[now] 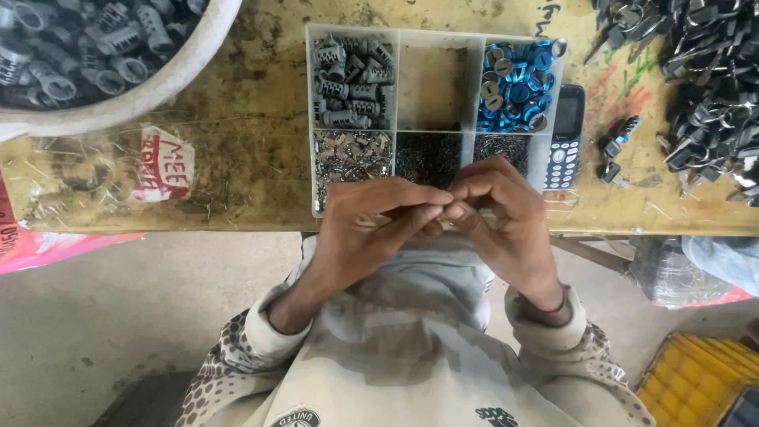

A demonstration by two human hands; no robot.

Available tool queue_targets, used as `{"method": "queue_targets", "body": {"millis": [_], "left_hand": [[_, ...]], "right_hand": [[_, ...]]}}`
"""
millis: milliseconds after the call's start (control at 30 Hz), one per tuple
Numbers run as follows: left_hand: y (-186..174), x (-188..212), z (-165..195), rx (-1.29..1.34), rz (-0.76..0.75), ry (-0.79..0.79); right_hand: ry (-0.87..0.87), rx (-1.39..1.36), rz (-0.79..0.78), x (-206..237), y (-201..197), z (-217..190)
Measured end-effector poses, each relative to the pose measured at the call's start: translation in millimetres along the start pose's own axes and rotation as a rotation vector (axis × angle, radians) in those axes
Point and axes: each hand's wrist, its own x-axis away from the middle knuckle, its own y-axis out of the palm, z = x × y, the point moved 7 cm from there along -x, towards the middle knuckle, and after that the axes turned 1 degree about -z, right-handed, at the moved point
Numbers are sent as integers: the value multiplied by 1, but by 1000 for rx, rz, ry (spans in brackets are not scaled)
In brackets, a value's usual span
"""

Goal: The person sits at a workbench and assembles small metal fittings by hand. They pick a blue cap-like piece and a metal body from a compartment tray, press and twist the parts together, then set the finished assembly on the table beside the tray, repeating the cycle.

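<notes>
Far left on the worn yellowish wooden bench (237, 119), we list a white round tub (158, 83) of grey metal cylinders. Next, a clear plastic six-compartment tray (431, 119): grey cylinders, blue caps, small metal parts. At its near edge, our left hand (371, 221) and right hand (502, 213) meet, fingertips pinched on something too small to identify. Further right: blue keypad phone (565, 138), dark key heap (704, 87).

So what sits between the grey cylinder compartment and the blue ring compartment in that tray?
In the head view, an empty compartment lies between the grey cylinders and the blue rings in the tray.
</notes>
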Motion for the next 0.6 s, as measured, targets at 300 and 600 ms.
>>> {"method": "queue_targets", "body": {"millis": [300,600], "left_hand": [[0,0,-10,64,21,-4],[-10,0,-17,242,7,-106]], "right_hand": [[191,-374,-62,1,5,12],[277,-207,-25,-12,6,13]]}}
